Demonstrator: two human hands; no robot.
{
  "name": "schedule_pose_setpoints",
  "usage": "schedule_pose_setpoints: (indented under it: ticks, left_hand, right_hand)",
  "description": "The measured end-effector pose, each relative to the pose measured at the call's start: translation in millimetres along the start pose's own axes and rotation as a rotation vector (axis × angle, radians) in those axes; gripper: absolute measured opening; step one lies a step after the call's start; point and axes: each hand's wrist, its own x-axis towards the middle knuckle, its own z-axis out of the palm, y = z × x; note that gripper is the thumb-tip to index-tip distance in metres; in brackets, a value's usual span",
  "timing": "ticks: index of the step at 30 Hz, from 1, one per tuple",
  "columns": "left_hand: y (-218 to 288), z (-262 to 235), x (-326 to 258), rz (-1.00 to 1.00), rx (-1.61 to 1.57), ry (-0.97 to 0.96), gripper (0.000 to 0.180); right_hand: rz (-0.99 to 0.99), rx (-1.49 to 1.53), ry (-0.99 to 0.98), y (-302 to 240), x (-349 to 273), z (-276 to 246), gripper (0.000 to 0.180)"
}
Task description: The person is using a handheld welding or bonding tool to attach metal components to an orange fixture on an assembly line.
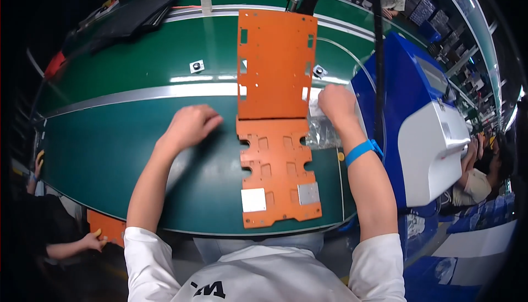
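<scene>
Nearest the person, an orange lower panel lies flat on the green worktop, its near edge close to the worktop's front rim. It is cut with rows of square and notched openings, and two flat squares sit on its near end: a white pad on the left and a grey metal square on the right.

The left hand rests on the worktop to the left of this panel, apart from it, fingers curled loosely together with nothing visible in them. The right hand sits just beyond the panel's far right corner, fingers bent down and pinched on a clear plastic bag that lies crumpled beside the panel's right edge. A blue wristband circles that forearm.

Beyond the lower panel, touching or nearly touching its far edge, a larger orange upper panel stretches away across a silver strip that runs along the worktop. Left of it, well apart, a small square metal part lies on the green surface; a similar small part lies just beside its right edge.

At the right stands a blue and white machine. Other people are seated at the far right, far back and lower left.
</scene>
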Motion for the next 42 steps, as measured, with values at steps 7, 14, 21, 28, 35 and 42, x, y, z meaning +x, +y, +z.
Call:
schedule_pose_setpoints:
  ticks: [7,14,21,28,35,42]
  left_hand:
    - [95.2,13.2,-92.9,-0.191,-0.281,-0.387,0.042]
    - [99.5,38.1,-111.9,-0.425,-0.864,-0.36,0.036]
    - [84.4,20.0,-101.7,-0.53,-1.168,-0.179,0.032]
    - [-51.6,2.9,-30.5,-0.363,-0.015,0.419,0.026]
    - [-157.0,-1.4,34.1,-0.194,0.728,0.339,0.01]
    - [-174.6,3.6,76.8,-0.127,0.903,0.189,0.009]
  right_hand:
    - [-0.226,-0.155,-0.34,4.5,-95.8,-2.7,0.019]
    - [-0.211,0.279,-0.305,20.4,-157.7,-21.2,0.034]
    - [-0.113,0.696,-0.718,31.6,-169.2,-11.1,0.032]
    - [0.046,0.896,-0.438,50.7,-155.8,-30.1,0.026]
    - [-0.034,0.246,0.113,-1.6,-70.6,-41.9,0.026]
    - [-0.076,-0.153,0.387,11.2,52.3,12.9,0.007]
